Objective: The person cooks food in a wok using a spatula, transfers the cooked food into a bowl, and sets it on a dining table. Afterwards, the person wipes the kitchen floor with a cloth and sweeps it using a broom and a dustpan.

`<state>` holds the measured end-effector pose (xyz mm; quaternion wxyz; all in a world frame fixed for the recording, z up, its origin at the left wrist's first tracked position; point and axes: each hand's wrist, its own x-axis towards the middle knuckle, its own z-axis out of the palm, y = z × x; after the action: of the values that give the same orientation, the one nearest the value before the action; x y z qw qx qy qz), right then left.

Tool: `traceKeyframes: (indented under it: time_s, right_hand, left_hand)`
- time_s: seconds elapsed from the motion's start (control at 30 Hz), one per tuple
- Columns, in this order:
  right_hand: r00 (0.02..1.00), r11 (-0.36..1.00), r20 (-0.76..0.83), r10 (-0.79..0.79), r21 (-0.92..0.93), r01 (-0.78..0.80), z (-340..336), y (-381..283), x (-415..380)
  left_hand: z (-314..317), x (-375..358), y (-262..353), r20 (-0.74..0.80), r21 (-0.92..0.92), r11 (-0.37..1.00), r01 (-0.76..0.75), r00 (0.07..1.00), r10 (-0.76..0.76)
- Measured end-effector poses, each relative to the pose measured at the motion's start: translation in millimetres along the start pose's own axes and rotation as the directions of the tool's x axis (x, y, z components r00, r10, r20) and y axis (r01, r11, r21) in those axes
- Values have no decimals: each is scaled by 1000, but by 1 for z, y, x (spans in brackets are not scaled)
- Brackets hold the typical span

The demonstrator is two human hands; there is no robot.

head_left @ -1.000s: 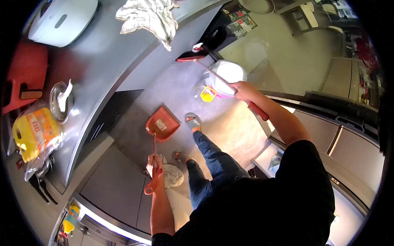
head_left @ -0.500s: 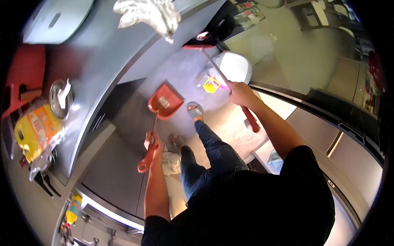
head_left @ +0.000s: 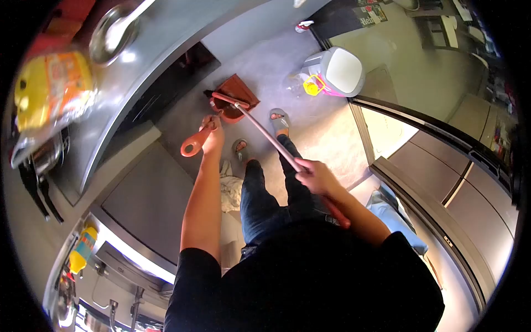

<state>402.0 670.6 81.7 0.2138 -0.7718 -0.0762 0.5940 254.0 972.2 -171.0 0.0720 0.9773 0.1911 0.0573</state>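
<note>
My left hand (head_left: 213,133) is closed round the orange handle of a dustpan (head_left: 237,88), whose pan lies ahead of my feet. In my right hand (head_left: 318,177) is the long stick of a broom (head_left: 263,126), its lower end running past my hip. The broom's red head overlaps the dustpan's opening, with dark bristles showing at its left end. Part of the pan's inside is hidden behind the broom head.
A grey bin with a white lid (head_left: 343,72) stands on the floor ahead right, a clear bottle with a yellow handle (head_left: 312,86) beside it. A counter (head_left: 160,41) edges the left side, bearing a yellow package (head_left: 52,88) and a metal bowl (head_left: 99,41). Cloth (head_left: 231,191) lies near my left leg.
The broom head has swung from the far floor near the bin, leftward and back, onto the dustpan. My right hand has come lower and closer to my body; the view has shifted.
</note>
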Motion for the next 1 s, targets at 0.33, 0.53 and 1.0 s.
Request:
traceKeyframes:
  time_s: [0.33, 0.53, 1.0]
  right_hand:
    - [828, 853, -417, -374, -506, 130, 12, -20, 133]
    - [924, 811, -167, -344, -548, 203, 108, 7, 129]
    - [940, 909, -101, -326, -305, 283, 134, 52, 9]
  left_hand:
    - [-70, -105, -28, 33, -552, 670, 496, 816, -577]
    - [-80, -136, -67, -62, -246, 779, 577, 793, -606]
    - [-18, -160, -73, 412, -839, 16, 544, 655, -633]
